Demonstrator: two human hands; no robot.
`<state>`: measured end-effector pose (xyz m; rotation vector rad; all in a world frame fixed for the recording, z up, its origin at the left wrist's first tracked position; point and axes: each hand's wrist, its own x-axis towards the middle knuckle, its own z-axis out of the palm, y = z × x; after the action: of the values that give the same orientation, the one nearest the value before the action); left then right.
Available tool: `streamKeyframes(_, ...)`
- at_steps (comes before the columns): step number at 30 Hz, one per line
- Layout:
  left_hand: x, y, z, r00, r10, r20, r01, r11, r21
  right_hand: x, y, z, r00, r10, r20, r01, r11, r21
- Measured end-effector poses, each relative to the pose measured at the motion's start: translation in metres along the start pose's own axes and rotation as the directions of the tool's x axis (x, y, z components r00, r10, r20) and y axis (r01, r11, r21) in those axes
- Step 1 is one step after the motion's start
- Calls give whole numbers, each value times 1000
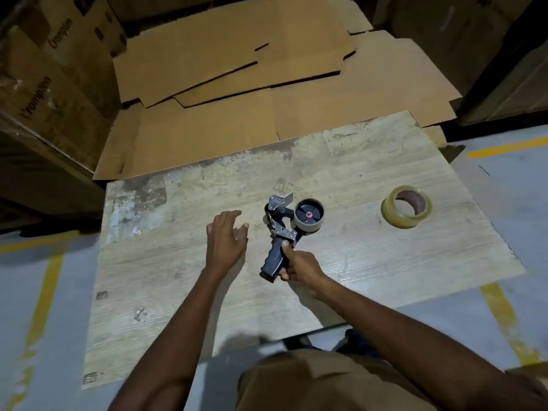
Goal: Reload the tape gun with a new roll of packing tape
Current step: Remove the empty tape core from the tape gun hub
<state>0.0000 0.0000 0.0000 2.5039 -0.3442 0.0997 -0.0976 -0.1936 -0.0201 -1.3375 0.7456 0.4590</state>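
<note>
Right hand (pixel 299 266) curled round the tape gun (pixel 281 229) handle, frame centre. Left hand (pixel 226 238) loose, fingers spread, just left of it, holding nothing. I see the tape roll (pixel 406 206) lying on the surface (pixel 178 277), centre right.

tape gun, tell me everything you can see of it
The tape gun has a dark plastic pistol handle, shiny metal brackets and a metal flap at its far end. Its black hub carries a grey, seemingly spent core. It lies on its side on the worn board, handle toward the person, whose right hand grips the handle. Nothing else touches it.
</note>
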Motion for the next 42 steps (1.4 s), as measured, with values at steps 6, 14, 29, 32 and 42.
streamKeyframes(6,-7,-8,-13,998,-64,-17,64,998,1,3,-9,18,984,145,100,-174,900,401)
streamKeyframes(14,-12,-4,-15,1000,-18,-25,18,1000,-1,3,-35,11,977,177,117,-211,760,614)
streamKeyframes(29,10,72,10,989,95,110,-26,862,-506,-48,-78,-80,983,154,105,-178,941,288)
streamKeyframes(32,20,91,-3,988,154,-7,-136,850,-509,-55,-82,-96,972,188,144,-221,938,268)
streamKeyframes(42,55,119,-40,944,303,130,-204,845,-494,-75,-91,-113,926,145,349,-262,911,317)
